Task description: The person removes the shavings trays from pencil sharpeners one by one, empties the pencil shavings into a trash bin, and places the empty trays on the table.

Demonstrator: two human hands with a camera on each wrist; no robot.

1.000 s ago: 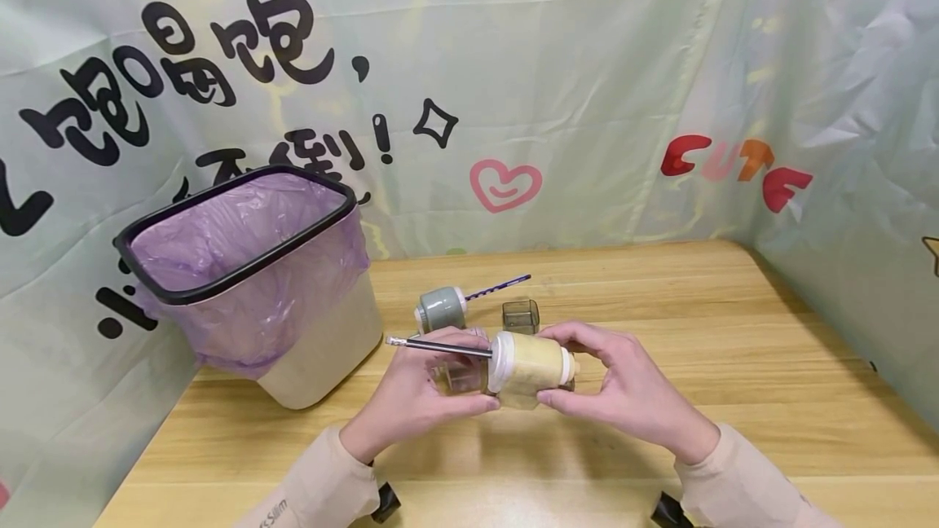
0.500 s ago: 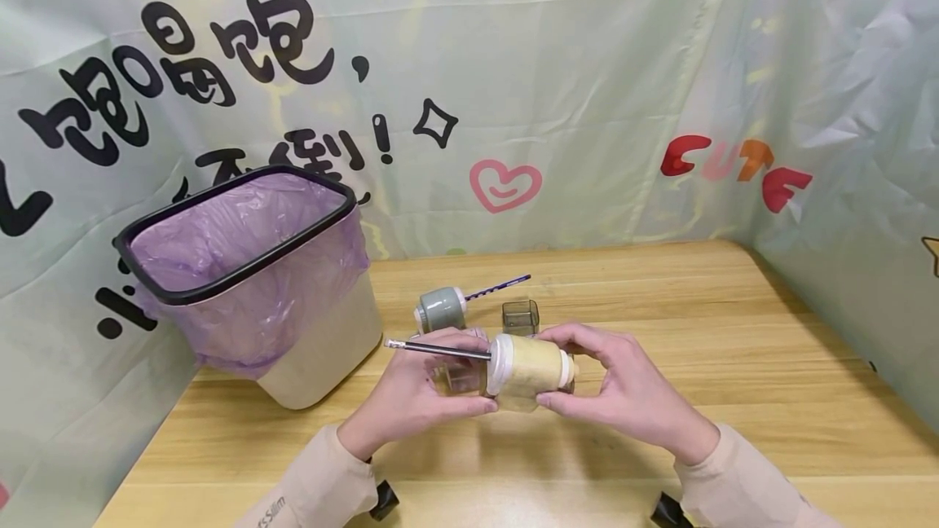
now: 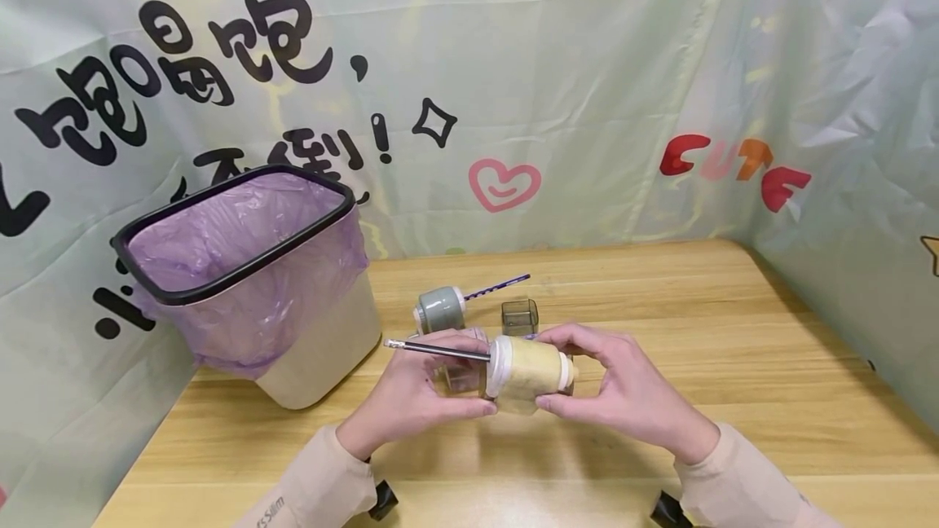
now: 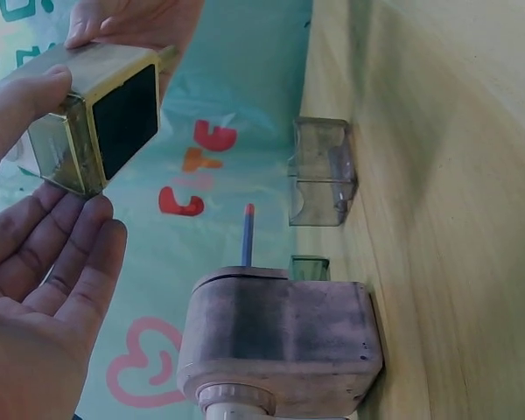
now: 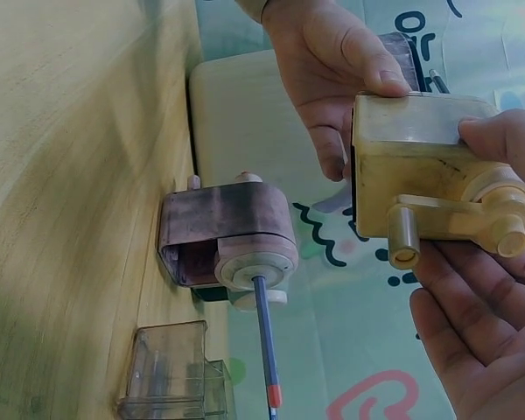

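Between both hands is a yellow crank pencil sharpener, held above the table with a black pencil sticking out of its white end to the left. My left hand grips the pencil end, thumb on one side and fingers on the other. At the crank end, my right hand holds the body between thumb and fingers. The crank handle shows in the right wrist view. Behind my left hand stands a pinkish sharpener with a blue pencil in it, partly hidden in the head view.
A grey-green sharpener with a patterned blue pencil lies farther back. Beside it sits a clear smoky shavings box. To the left stands a bin with a purple liner. Printed cloth hangs behind the table.
The yellow pencil sharpener and its pencil have dipped very slightly. Both hands keep the same hold, and the things on the table stay put.
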